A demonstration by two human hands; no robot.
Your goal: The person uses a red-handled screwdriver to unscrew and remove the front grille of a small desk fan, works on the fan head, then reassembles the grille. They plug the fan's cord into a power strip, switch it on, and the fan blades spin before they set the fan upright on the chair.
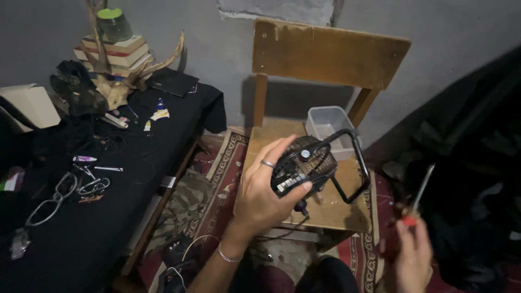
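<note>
My left hand (266, 195) grips a small black desk fan (305, 164) by its wire cage, holding it tilted above the seat of a wooden chair (325, 209). The fan's black loop stand (355, 168) sticks out to the right, and its cord hangs below my palm. A ring and a bracelet are on that hand. My right hand (412, 255), lower right, holds a screwdriver (420, 192) with a red handle, its shaft pointing up and apart from the fan.
A clear plastic tub (328, 127) sits on the chair seat behind the fan. A black-covered table (81, 217) on the left carries glasses, scissors, small tools, stacked books, an antler and a green-lidded jar. A patterned rug lies below; dark cloth fills the right.
</note>
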